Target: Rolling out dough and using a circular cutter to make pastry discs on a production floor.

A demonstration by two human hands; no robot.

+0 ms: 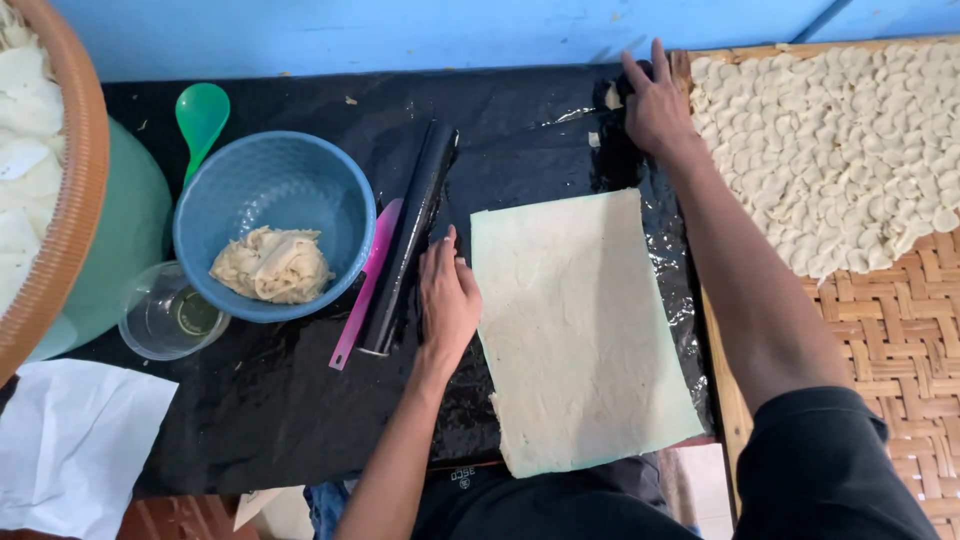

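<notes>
A thin pale sheet of rolled dough (580, 330) lies flat on a shiny black plastic cover (300, 400). My left hand (447, 298) rests flat on the black plastic at the sheet's left edge, beside a black rolling pin (408, 238). My right hand (657, 105) reaches to the far right corner of the plastic, fingers spread, near small dough scraps (611, 97). Neither hand holds anything.
A blue bowl (300, 180) holding a dough lump (272, 265) stands left of a pink scraper (365, 285). A green spoon (201, 117), a clear cup (165, 315) and a large basket (70, 200) are further left. Several small dough pieces (840, 150) cover a woven tray (900, 340) at right. White paper (70, 440) lies at the lower left.
</notes>
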